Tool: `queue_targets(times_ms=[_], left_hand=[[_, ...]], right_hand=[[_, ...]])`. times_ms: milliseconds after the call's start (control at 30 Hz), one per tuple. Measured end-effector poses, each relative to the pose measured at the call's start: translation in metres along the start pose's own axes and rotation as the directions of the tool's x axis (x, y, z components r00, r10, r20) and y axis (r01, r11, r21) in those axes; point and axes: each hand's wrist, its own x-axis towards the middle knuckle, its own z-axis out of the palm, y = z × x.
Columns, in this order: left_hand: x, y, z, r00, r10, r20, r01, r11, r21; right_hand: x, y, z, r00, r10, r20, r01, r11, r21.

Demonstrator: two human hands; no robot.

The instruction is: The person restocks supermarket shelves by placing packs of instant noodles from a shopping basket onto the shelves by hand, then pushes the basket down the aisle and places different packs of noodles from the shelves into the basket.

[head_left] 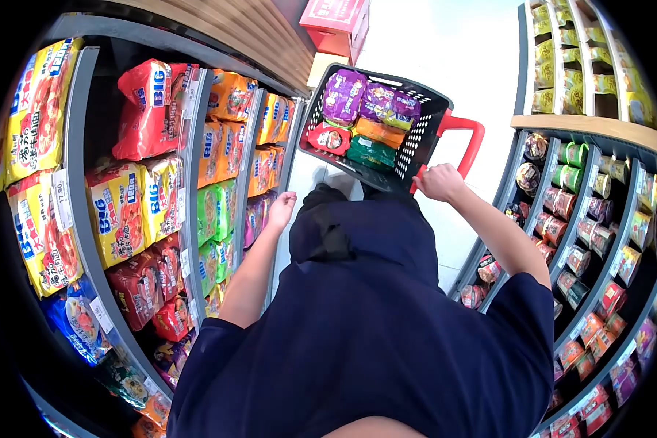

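The right hand (442, 182) grips the red handle (480, 139) by the basket's (419, 131) near-right corner, apparently carrying it; another grasp would need the left hand's (281, 210) curled, seemingly empty fingers opened

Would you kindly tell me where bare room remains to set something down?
Pale floor lies bare beyond the basket, between the red box and the right shelves. Inside the basket, packets crowd together; the left shelves are mostly stocked.

Black perforated basket (420, 142), red handle (477, 139) raised, 5 packs (378, 131) inside.
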Motion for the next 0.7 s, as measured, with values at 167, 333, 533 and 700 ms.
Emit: queue_targets(times_ms=[167, 333, 533, 700], left_hand=[[-0.004, -0.002, 0.002, 0.999, -0.043, 0.022, 0.043, 0.998, 0.036], [-0.006, -0.025, -0.001, 0.996, -0.071, 0.048, 0.069, 0.997, 0.045], [-0.016, -0.032, -0.015, 0.996, -0.083, 0.011, 0.083, 0.996, 0.036], [-0.020, -0.064, -0.016, 0.997, -0.061, -0.040, 0.060, 0.998, -0.027]], right_hand=[[0.004, 0.000, 0.008, 0.998, 0.046, -0.049, -0.046, 0.999, 0.010], [-0.006, 0.037, 0.027, 0.996, 0.086, -0.011, -0.086, 0.995, -0.044], [-0.017, 0.043, 0.004, 0.903, 0.067, 0.424, 0.076, 0.947, -0.311], [0.005, 0.066, 0.021, 0.860, 0.098, 0.500, 0.150, 0.889, -0.432]])
